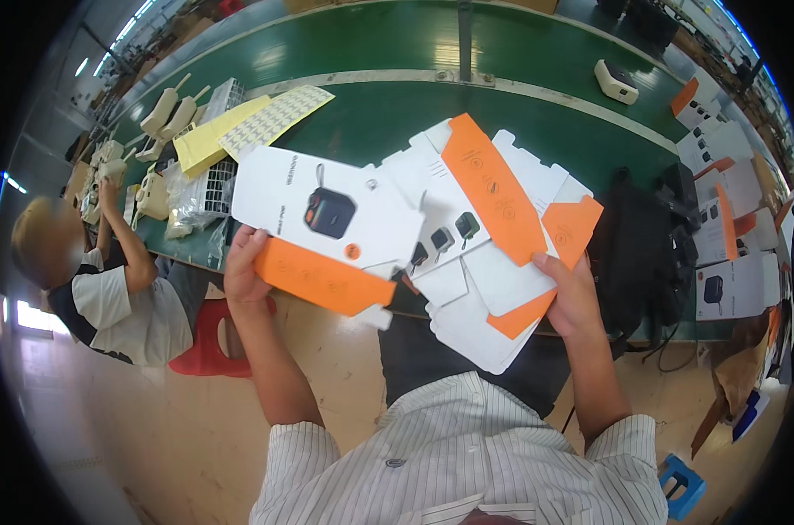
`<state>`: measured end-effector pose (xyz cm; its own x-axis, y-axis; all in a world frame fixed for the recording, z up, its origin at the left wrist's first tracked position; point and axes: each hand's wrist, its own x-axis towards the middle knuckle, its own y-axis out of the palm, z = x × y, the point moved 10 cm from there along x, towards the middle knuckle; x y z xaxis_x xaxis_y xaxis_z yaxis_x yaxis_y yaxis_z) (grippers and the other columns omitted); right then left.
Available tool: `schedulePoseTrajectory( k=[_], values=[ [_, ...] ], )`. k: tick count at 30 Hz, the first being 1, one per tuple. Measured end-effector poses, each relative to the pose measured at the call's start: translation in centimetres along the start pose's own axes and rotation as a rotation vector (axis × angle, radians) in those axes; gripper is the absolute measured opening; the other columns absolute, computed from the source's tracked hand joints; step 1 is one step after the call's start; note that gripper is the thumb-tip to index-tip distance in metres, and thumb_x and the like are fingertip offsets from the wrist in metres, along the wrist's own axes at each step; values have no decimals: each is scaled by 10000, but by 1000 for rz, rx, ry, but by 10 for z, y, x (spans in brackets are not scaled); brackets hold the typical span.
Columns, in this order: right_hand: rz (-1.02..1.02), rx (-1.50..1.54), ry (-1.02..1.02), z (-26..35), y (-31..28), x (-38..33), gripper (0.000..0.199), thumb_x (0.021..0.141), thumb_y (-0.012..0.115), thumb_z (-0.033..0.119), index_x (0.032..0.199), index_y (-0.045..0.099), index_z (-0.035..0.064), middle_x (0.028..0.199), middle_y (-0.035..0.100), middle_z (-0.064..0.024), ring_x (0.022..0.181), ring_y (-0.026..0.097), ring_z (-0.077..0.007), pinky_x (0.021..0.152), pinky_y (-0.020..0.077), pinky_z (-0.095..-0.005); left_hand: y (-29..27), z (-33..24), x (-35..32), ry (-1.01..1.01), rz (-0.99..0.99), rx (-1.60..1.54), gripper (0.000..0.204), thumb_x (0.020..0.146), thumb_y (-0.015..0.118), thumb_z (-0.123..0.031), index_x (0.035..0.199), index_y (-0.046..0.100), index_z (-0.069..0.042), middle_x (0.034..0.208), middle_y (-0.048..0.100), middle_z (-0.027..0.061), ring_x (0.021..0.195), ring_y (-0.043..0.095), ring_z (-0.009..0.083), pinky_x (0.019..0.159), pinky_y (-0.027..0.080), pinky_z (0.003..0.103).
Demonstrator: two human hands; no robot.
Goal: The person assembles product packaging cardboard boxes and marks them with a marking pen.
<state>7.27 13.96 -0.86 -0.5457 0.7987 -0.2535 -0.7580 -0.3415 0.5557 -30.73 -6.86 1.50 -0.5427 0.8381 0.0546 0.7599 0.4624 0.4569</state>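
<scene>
A flattened carton (283,206), white with an orange side and a picture of a dark boxy device, is held up before me. My left hand (245,262) grips it by its lower left edge, thumb on top. To its right, several more flat white-and-orange cartons (493,188) overlap in a loose fan. My right hand (572,289) is closed on these at their lower right, its thumb lying over the orange panel. Both lots hang over the front edge of the green table (370,109), and their inner ends meet or overlap near the middle.
Yellow padded sheets (209,144), a label sheet (279,114) and cream devices (156,192) lie at the left, beside a seated person (121,297). Black bags (624,245) and made-up cartons (729,284) stand at the right. Another cream device (616,82) sits far right.
</scene>
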Motion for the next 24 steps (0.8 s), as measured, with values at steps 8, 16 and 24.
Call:
schedulePoseTrajectory(
  k=[8,16,24],
  values=[
    [-57,8,55,-14,14,26,432,875,592,4,1281,447,-27,1232,560,-132,1131,561,-218,960,457,-348,61,2,-4,-33,71,-1,388,922,550,-44,1294,467,35,1221,584,130,1112,584,209,966,454,338],
    [-212,-2,-270,48,4,15,482,892,584,34,1336,405,-25,1276,539,-119,1151,559,-229,982,460,-370,9,-31,-15,166,15,57,426,904,554,-37,1300,425,55,1242,560,173,1140,570,276,1007,431,412],
    [-127,-38,-370,95,-7,12,397,886,592,31,1257,472,-43,1170,591,-134,1060,611,-234,923,502,-359,-63,-39,-37,223,105,-195,525,896,553,-61,1371,355,44,1328,501,192,1227,509,292,1063,384,449]
  ],
)
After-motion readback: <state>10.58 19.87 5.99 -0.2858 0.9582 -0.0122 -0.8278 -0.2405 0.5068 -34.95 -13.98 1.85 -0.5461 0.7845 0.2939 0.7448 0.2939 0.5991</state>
